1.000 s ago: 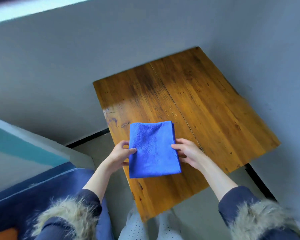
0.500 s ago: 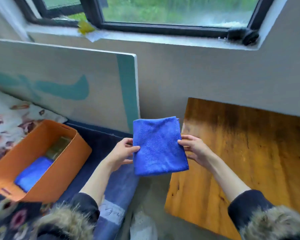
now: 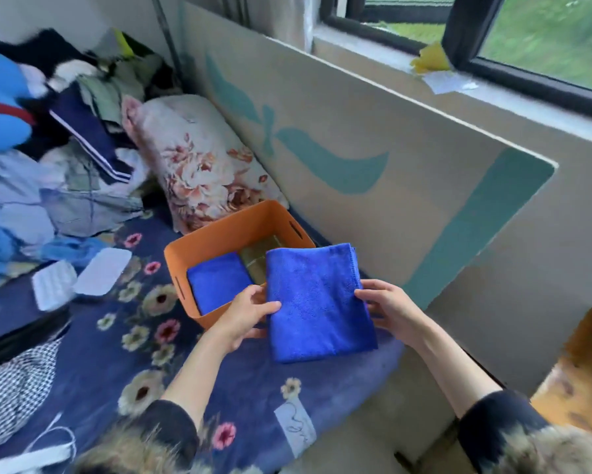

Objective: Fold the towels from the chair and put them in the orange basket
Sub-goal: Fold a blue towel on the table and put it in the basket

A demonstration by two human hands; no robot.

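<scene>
- Nearest the camera, two fur-trimmed sleeves are reaching forward, and the orange basket [image 3: 239,234] on the flowered bed cover [image 3: 110,354] is serving as our landmark.
- The left hand [image 3: 243,316] is pinching the near-left edge of the folded blue towel [image 3: 318,302], thumb on top and fingers curled under, right at the basket's near wall.
- The right hand [image 3: 388,307] is gripping the towel's opposite edge, fingers tucked beneath, just to the right of the basket.
- Big change here: a second ago this towel was lying on the wooden worktop [image 3: 574,384] with both hands at its edges; now it is travelling in the air and overlapping the basket's near-right corner. The worktop is sliding off to the far right of the basket.
- That is telling us the folding looks finished and the drop-off is underway; lowering it in seems the next step.
- Inside the basket, another blue towel [image 3: 216,285] is already lying along the left side, with something olive-coloured beside it.
- Beyond the basket, a floral pillow [image 3: 198,165] is leaning against the painted board [image 3: 356,138], and a clothes heap [image 3: 48,131] is sprawling off to the far left.
</scene>
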